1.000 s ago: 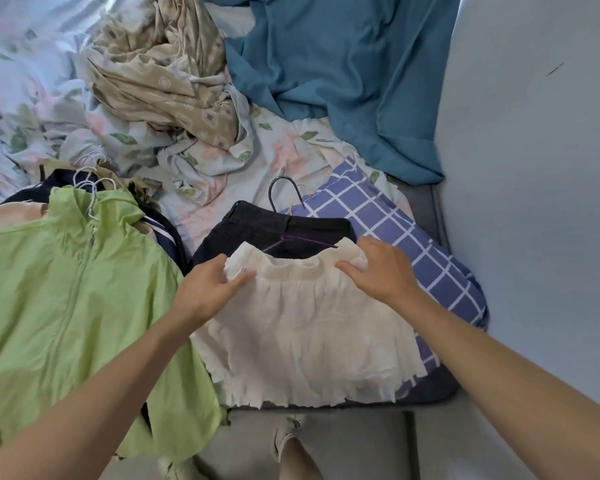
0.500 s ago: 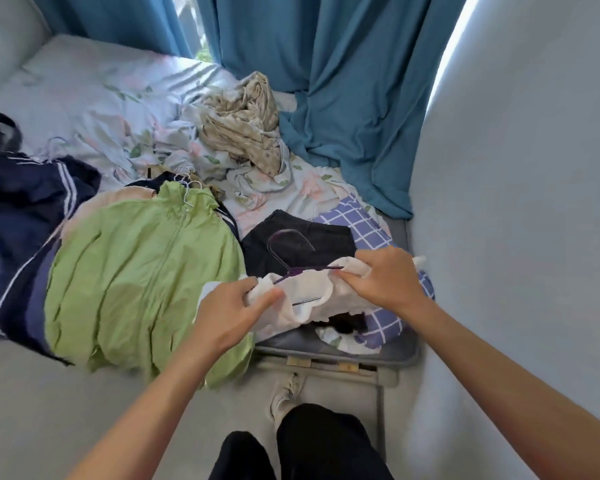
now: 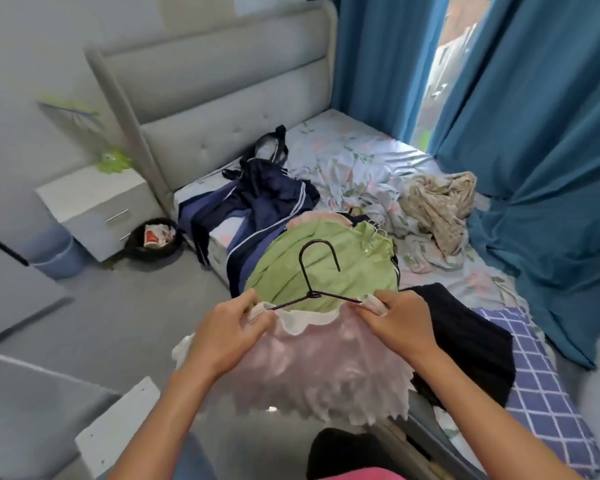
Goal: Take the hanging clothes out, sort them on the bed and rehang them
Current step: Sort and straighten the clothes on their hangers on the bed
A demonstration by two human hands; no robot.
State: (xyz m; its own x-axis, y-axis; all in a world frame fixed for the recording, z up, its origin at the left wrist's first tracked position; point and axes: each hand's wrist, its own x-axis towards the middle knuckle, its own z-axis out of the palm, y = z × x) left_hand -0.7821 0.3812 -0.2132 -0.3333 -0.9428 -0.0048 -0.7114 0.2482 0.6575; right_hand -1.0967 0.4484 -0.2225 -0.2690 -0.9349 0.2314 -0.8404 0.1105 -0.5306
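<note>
Each hand [image 3: 238, 336] [image 3: 397, 322] pinches the skirt [image 3: 312, 368] waistband on hanger [image 3: 317, 271].

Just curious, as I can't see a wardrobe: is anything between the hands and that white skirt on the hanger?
No. The left hand and right hand already pinch the white skirt at both ends of the hanger, lifted off the bed. Where it hangs next is out of view.
</note>
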